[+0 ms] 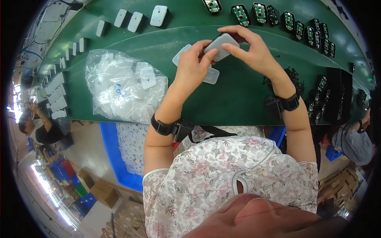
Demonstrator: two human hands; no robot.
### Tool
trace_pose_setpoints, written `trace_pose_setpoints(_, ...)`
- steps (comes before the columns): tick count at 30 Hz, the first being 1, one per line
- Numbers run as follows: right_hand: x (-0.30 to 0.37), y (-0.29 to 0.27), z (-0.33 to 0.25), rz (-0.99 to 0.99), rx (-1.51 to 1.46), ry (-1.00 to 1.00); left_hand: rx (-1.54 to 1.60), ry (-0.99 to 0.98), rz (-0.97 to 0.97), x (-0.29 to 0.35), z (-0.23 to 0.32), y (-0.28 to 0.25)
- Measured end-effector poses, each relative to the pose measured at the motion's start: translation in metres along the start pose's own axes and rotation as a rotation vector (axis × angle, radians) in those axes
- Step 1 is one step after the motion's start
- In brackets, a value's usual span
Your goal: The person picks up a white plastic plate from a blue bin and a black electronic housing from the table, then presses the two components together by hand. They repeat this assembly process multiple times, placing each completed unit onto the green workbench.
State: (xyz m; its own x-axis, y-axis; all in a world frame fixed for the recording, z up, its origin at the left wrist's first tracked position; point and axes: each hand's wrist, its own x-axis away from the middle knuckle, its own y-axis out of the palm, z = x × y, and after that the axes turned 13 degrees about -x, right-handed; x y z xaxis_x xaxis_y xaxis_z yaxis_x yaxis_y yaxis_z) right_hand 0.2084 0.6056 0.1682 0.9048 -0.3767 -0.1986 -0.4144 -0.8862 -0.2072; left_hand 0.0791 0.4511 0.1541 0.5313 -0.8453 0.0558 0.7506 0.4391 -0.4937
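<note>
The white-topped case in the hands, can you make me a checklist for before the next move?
1. Both hands on the white-topped case: ok, the left hand and right hand both grip it.
2. Top fully pressed on: cannot tell, the fingers and the angle hide the seam.
3. Loose white covers close by: ok, they lie near the left hand, with more white pieces in the clear plastic bag.
4. Small black parts kept in a container: not ok, they are scattered on the green table by the right forearm.
</note>
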Motion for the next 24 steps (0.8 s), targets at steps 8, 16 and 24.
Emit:
trace_pose_setpoints(8, -0.116, -0.021, 0.05, 0.311, 0.442, -0.006, -0.209, -0.134, 0.262, -0.067, -0.021, -0.023)
trace_pose_setpoints(16, -0.154, -0.032, 0.051, 0.156, 0.829, 0.164, -0.367, -0.18, 0.23, -0.118, -0.042, -0.02)
trace_pose_setpoints(24, -0.045, -0.031, 0.016, 0.173, 0.229, -0.027, -0.566, -0.212, 0.336, -0.114, -0.049, -0.024)
